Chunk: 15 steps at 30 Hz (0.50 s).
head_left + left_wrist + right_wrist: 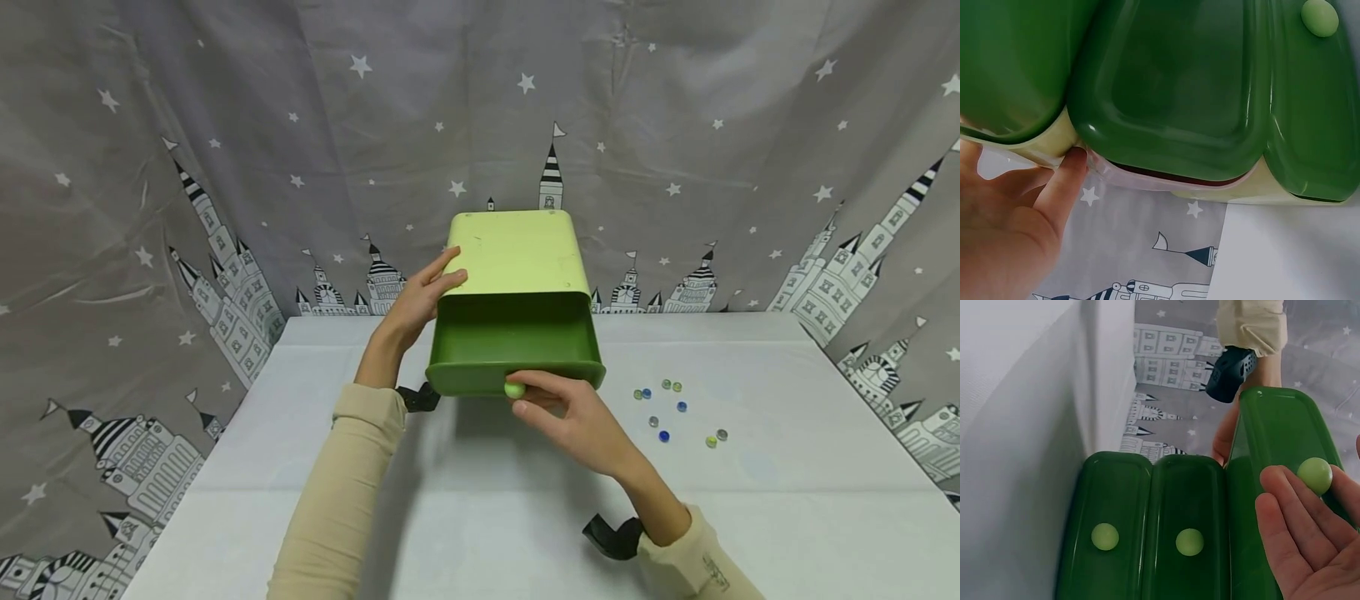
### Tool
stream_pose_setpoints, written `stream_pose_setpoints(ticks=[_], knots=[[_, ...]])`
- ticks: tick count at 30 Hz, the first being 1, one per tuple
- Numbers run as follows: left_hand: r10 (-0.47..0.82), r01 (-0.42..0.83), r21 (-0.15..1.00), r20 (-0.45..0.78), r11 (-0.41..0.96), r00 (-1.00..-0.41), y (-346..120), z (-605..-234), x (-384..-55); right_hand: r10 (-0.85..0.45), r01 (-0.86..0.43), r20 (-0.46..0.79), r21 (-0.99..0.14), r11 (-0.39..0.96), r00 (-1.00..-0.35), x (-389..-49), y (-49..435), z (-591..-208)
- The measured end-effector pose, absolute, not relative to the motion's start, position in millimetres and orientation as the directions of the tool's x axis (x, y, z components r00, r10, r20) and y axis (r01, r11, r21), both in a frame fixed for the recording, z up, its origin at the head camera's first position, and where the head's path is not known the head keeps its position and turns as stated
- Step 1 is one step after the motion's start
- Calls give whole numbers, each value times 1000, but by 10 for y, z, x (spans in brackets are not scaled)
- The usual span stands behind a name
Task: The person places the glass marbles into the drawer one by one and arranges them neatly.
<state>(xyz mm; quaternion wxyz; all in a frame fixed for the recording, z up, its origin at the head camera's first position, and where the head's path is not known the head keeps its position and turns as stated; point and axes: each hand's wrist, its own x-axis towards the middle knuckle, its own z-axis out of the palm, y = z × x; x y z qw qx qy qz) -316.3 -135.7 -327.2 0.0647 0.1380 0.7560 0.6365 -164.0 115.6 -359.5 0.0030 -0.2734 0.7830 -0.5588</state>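
Note:
A drawer unit with a pale yellow top stands mid-table. Its top green drawer is pulled out, and the part of its inside that shows is bare. My right hand pinches the round light-green drawer knob between thumb and fingers. My left hand rests at the unit's upper left edge, fingers extended against the casing. In the right wrist view, the middle drawer and the bottom drawer are pushed in. The left wrist view shows a pink casing band around the middle drawer.
Several small glass pebbles, blue, green-yellow and clear, lie scattered on the white table right of the unit. A grey curtain with stars and castles hangs behind. Black straps sit at my wrists.

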Motion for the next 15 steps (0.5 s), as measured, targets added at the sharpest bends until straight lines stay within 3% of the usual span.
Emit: stream_pose_setpoints(ticks=[15], knots=[[290,122,981,73,153,-954,-1357,-3256,-3156,-458,-501,349,-823,268,-818,-1612,1159,-3614]])
